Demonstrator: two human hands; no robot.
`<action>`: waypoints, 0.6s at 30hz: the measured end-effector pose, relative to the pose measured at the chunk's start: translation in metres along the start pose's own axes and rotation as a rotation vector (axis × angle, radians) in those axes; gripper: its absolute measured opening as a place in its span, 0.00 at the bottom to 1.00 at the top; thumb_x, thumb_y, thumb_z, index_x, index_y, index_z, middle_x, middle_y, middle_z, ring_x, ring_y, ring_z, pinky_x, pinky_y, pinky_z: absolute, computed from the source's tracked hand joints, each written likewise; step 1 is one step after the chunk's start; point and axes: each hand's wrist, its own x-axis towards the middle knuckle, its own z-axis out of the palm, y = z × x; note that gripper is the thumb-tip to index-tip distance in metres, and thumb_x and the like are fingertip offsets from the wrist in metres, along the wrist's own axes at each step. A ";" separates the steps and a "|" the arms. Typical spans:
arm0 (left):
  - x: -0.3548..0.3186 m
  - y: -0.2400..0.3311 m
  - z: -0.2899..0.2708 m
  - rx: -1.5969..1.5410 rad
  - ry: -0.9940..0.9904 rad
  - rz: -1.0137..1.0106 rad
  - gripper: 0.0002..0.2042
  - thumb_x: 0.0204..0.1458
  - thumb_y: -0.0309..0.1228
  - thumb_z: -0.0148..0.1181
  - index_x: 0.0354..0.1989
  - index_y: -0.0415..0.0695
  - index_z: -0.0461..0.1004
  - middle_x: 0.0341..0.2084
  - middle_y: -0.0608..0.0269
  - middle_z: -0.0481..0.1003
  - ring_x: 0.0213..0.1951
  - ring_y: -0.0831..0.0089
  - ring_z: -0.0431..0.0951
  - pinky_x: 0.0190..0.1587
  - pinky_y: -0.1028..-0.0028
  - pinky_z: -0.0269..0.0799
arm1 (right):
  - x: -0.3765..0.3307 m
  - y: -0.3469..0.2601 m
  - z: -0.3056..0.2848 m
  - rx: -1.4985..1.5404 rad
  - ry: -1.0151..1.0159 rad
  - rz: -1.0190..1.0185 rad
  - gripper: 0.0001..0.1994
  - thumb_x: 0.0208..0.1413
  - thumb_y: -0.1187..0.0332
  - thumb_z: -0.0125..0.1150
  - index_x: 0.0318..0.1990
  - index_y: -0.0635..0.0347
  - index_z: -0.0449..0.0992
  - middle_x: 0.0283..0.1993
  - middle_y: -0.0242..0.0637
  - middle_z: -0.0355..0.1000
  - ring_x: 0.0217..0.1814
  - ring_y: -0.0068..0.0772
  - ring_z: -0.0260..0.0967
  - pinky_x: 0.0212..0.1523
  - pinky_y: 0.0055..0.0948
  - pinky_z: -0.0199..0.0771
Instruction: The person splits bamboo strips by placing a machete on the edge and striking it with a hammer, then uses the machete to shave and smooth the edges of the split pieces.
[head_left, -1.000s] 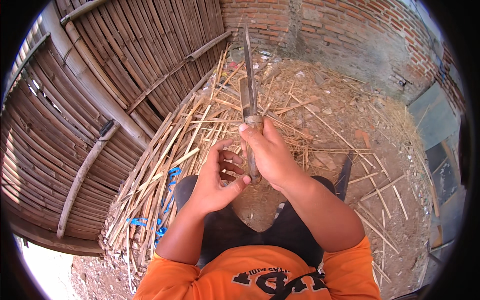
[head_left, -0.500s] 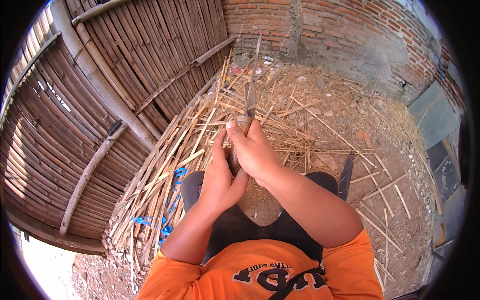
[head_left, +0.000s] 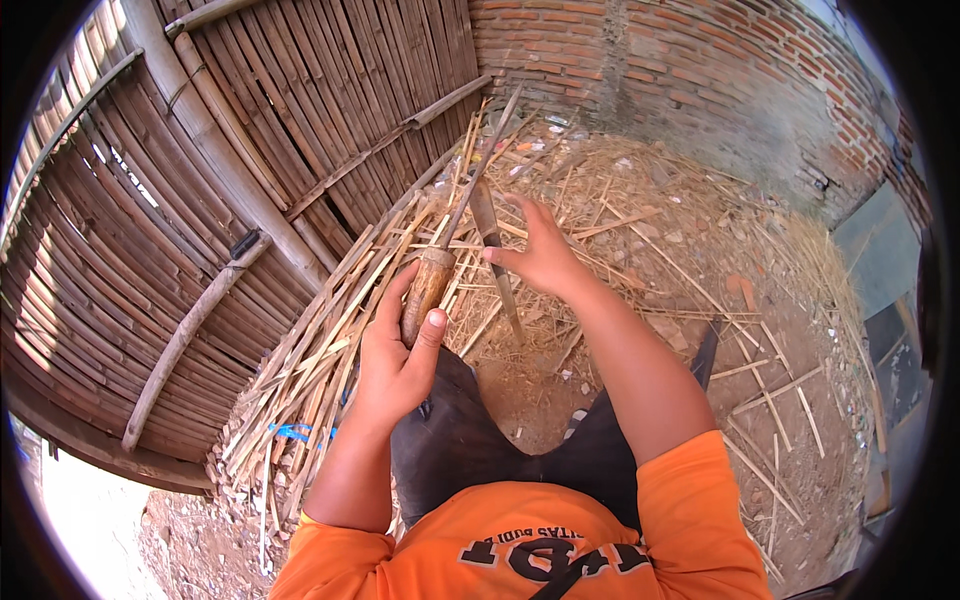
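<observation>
My left hand (head_left: 388, 365) is wrapped round the thick wooden handle (head_left: 428, 290) of a long-bladed knife. Its narrow grey blade (head_left: 472, 190) points up and away, slanting right toward the brick wall. My right hand (head_left: 542, 252) is off the knife, fingers and thumb spread, with nothing in it. Between the hands, a dark, flat, blade-like strip (head_left: 492, 240) stands slanted behind the knife; whether it is metal or wood I cannot tell. Its lower end comes down between my knees.
Split bamboo strips (head_left: 330, 350) lie heaped along the bamboo slat wall (head_left: 110, 260) on the left. Blue strapping (head_left: 300, 432) lies among them. A brick wall (head_left: 700, 70) closes the far side. More loose strips (head_left: 770, 385) lie on the dirt at right, near grey panels (head_left: 865, 235).
My right hand has let go of the knife handle, opened and moved right. My left hand has shifted left with the knife, whose blade now leans further to the right.
</observation>
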 end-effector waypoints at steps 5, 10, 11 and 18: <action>0.001 -0.012 -0.017 -0.163 -0.043 -0.098 0.27 0.64 0.37 0.59 0.68 0.36 0.62 0.51 0.53 0.75 0.52 0.72 0.73 0.57 0.72 0.66 | 0.026 0.015 0.025 0.152 -0.070 -0.170 0.25 0.61 0.58 0.63 0.62 0.59 0.69 0.63 0.55 0.65 0.69 0.53 0.61 0.68 0.45 0.61; 0.006 -0.020 -0.034 -0.232 -0.071 -0.195 0.27 0.64 0.36 0.59 0.68 0.37 0.63 0.41 0.61 0.77 0.38 0.79 0.74 0.43 0.78 0.70 | 0.029 0.002 0.047 0.217 -0.058 -0.035 0.15 0.67 0.62 0.53 0.55 0.58 0.73 0.37 0.53 0.76 0.44 0.54 0.76 0.47 0.47 0.74; 0.009 -0.020 -0.036 -0.261 -0.083 -0.232 0.27 0.64 0.36 0.59 0.68 0.37 0.62 0.37 0.64 0.76 0.33 0.82 0.74 0.38 0.80 0.70 | 0.031 0.004 0.051 0.199 -0.023 -0.056 0.14 0.68 0.62 0.52 0.55 0.58 0.73 0.35 0.52 0.76 0.41 0.55 0.76 0.45 0.48 0.74; 0.016 -0.043 -0.038 -0.307 -0.045 -0.162 0.30 0.65 0.40 0.57 0.70 0.36 0.59 0.20 0.72 0.65 0.21 0.84 0.63 0.24 0.80 0.59 | 0.039 0.005 0.056 0.185 -0.028 -0.103 0.14 0.68 0.60 0.51 0.53 0.58 0.73 0.29 0.48 0.76 0.33 0.53 0.76 0.37 0.48 0.73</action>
